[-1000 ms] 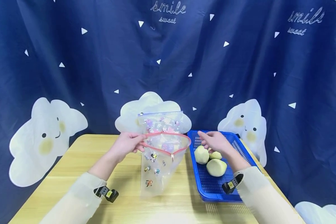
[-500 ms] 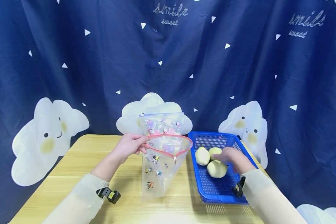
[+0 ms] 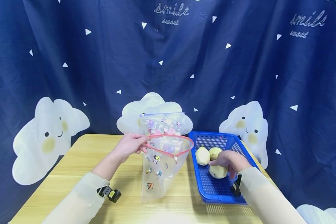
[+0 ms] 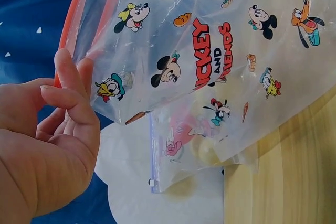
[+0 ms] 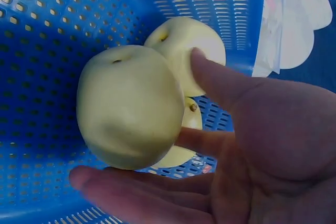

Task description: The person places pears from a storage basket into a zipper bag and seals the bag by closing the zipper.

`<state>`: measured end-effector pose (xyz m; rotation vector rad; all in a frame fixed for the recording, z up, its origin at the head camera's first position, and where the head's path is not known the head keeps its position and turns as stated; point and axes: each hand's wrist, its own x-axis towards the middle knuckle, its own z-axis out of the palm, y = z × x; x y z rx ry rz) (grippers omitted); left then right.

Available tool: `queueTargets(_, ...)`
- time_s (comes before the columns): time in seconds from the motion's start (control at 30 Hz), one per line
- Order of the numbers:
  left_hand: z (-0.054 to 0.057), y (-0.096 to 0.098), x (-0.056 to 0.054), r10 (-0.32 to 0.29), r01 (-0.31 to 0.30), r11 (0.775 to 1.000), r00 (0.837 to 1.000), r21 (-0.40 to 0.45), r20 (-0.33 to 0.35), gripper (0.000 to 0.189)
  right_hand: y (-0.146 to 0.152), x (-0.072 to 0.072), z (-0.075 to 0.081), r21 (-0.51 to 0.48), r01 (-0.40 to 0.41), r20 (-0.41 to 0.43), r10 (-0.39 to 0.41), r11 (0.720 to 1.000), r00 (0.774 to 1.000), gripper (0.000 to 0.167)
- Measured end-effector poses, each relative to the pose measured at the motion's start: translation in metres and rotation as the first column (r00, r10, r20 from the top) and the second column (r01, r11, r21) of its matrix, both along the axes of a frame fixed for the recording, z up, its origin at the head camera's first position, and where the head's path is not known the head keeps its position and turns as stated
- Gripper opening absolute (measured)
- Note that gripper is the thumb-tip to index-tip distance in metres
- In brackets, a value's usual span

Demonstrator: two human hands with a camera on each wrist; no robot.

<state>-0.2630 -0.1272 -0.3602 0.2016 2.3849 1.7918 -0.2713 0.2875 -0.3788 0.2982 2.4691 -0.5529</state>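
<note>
My left hand (image 3: 130,145) pinches the left end of the red-edged mouth of a clear zipper bag (image 3: 156,174) printed with cartoon characters. The mouth gapes, and the bag's lower part hangs down over the table. On the right, my right hand (image 3: 229,158) reaches into a blue basket (image 3: 212,189) holding three pale yellow pears. In the right wrist view its fingers extend under the nearest pear (image 5: 131,108), while its thumb tip overlaps another pear (image 5: 184,51). The third pear (image 5: 178,153) is mostly hidden behind the nearest one.
Behind the held bag stands a second clear zipper bag (image 3: 162,119) with a purple edge; a pale yellow round shape shows through it in the left wrist view. All rests on a wooden table (image 3: 123,199). A dark blue curtain (image 3: 100,62) with white clouds hangs behind.
My right hand has come down from above the basket's far part to the pears, and the nearest pear has shifted slightly. My left hand keeps its pinch on the zipper bag.
</note>
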Motion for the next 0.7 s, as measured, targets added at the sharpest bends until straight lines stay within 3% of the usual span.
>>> queueTargets(0.13,0.001,0.0,0.001,0.004,-0.004,1.0,1.0,-0.004,0.006,0.032,0.005,0.0,-0.003,-0.054,-0.078,-0.046,0.076,0.995,0.996,0.056)
queueTargets(0.33,0.001,0.0,0.0,0.008,-0.007,1.0,1.0,-0.019,0.014,0.031,0.013,0.002,-0.002,-0.134,-0.123,-0.096,0.111,0.983,0.989,0.061)
queueTargets(0.53,-0.002,0.001,-0.001,0.004,-0.004,1.0,1.0,-0.001,0.017,0.03,0.023,0.007,0.009,-0.136,-0.147,-0.168,0.123,0.98,0.978,0.059)
queueTargets(0.7,-0.003,0.002,-0.001,0.009,-0.009,1.0,1.0,0.013,0.007,0.03,0.026,0.011,0.021,-0.092,-0.164,-0.315,0.128,0.982,0.94,0.061)
